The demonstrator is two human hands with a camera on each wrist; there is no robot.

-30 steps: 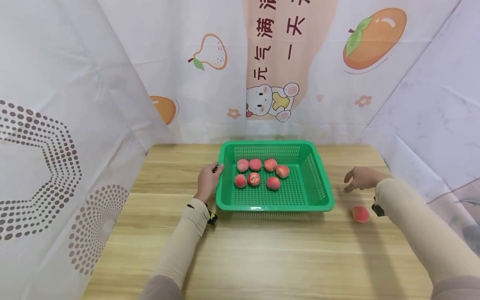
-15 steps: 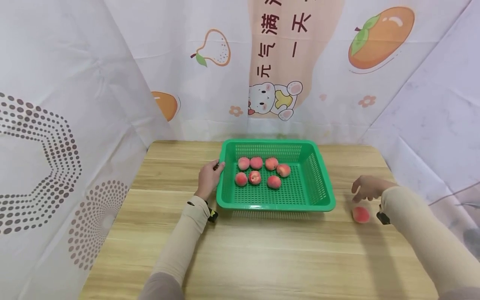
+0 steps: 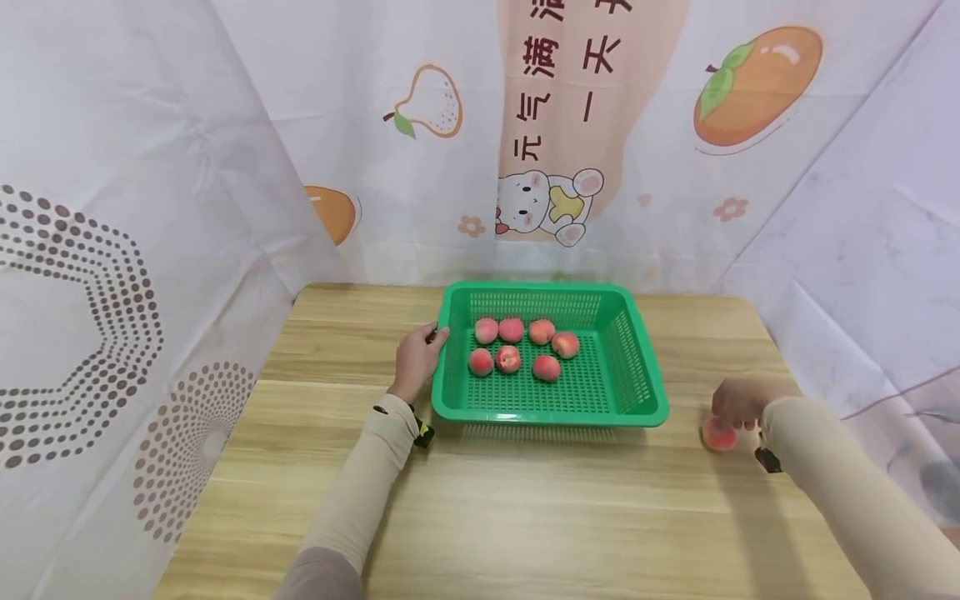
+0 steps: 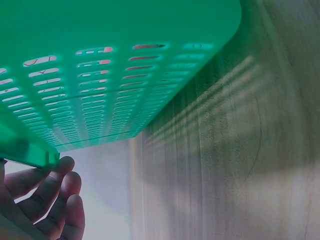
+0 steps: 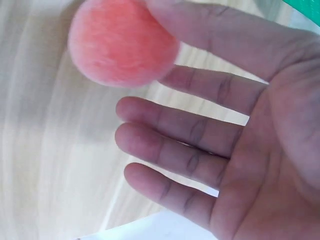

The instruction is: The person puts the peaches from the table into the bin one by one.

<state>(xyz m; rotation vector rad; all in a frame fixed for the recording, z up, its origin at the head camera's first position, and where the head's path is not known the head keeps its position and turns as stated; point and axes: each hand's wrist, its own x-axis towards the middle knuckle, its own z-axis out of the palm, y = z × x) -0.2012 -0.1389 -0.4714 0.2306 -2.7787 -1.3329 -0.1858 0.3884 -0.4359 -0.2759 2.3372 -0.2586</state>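
A green plastic basket (image 3: 551,417) with slotted sides stands on the wooden table, several peaches (image 3: 547,367) lying on its floor toward the left. My left hand (image 3: 417,360) grips the basket's left rim. In the left wrist view, its fingertips (image 4: 66,165) reach under the edge of that rim. Right of the basket, a single peach (image 3: 718,435) is pinched between the thumb and index finger of my right hand (image 3: 741,402). The right wrist view has this peach (image 5: 120,45) at the thumb tip, with the other fingers extended away from it.
Wooden tabletop (image 3: 570,517) stretches in front of the basket and to both sides. A white printed curtain (image 3: 420,192) hangs behind the table's far edge, and more sheeting (image 3: 82,125) hangs at the left and right.
My right hand has come down and toward me from above the loose peach, and its thumb and index finger have taken hold of it. The left hand stays on the basket rim.
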